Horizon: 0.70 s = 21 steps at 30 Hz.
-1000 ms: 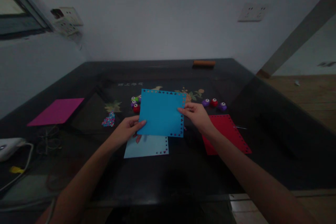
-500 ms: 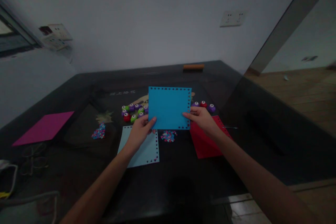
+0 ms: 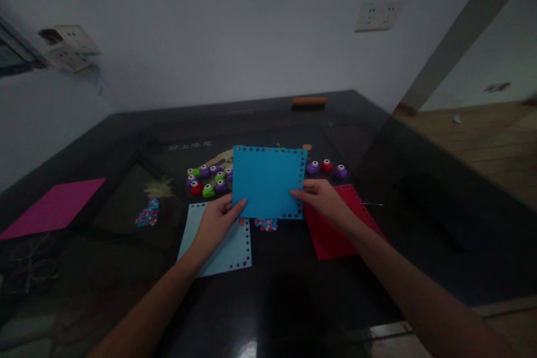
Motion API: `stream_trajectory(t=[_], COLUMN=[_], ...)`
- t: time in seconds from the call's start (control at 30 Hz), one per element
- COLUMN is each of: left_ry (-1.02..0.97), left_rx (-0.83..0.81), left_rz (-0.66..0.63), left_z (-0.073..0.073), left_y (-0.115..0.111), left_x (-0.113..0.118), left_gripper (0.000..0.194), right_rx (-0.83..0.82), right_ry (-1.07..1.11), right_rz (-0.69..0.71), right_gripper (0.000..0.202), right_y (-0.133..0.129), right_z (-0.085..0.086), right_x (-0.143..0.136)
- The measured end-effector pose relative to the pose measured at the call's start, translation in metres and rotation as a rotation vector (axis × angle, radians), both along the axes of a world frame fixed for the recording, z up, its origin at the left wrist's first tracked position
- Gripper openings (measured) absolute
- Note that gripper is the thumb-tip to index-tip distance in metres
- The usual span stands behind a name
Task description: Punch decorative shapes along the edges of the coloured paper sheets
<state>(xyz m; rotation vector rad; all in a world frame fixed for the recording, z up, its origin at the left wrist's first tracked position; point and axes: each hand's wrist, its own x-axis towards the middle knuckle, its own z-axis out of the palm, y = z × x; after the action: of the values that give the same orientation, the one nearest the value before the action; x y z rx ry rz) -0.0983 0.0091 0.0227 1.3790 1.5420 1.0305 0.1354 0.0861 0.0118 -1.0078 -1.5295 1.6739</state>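
Between both hands a bright blue sheet [image 3: 268,182] is held up, with small dark dots along its top, right and part of its bottom edge. My left hand [image 3: 218,221] pinches its lower left corner, thumb in front. My right hand [image 3: 321,198] pinches the right edge in the same way. Below the left hand lies a pale blue sheet [image 3: 229,251] with similar dots. Under my right wrist rests a red sheet [image 3: 329,235], also dotted. A pile of pink, blue and white sequins [image 3: 266,225] is partly covered by the held sheet.
Several purple, green and red eyeball figures [image 3: 208,189] stand behind the sheets, with purple and red ones [image 3: 326,166] at right. A magenta sheet [image 3: 54,207] and another sequin pile [image 3: 149,213] lie left. An orange-brown bar [image 3: 309,102] sits at the back edge.
The blue sheet has come down slightly and closer, both hands still on it, and now covers more of the sequin pile. The whole view has shifted a little.
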Motion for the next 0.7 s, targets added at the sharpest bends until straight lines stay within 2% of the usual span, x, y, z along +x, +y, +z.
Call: stream_trajectory(t=[0.33, 0.47, 0.6, 0.7], left_ry=[0.005, 0.026, 0.036, 0.009], left_rx=[0.025, 0.031, 0.046, 0.042], left_rz=[-0.017, -0.012, 0.011, 0.008], left_z=[-0.0031, -0.0021, 0.0004, 0.0011], left_y=[-0.0003, -0.0002, -0.0005, -0.0007], left_x=[-0.0015, -0.0012, -0.0008, -0.0006], left_gripper=[0.026, 0.025, 0.026, 0.026], right_rx=[0.004, 0.052, 0.100, 0.054], right_ry=[-0.052, -0.092, -0.109, -0.073], right_rz=[0.000, -0.001, -0.069, -0.019], right_gripper=[0.020, 0.032, 0.044, 0.035], right_y=[-0.0043, -0.0031, -0.0025, -0.0028], right_z=[0.0061, 0.0043, 0.0027, 0.0033], right_x=[-0.0006, -0.0004, -0.0004, -0.0001])
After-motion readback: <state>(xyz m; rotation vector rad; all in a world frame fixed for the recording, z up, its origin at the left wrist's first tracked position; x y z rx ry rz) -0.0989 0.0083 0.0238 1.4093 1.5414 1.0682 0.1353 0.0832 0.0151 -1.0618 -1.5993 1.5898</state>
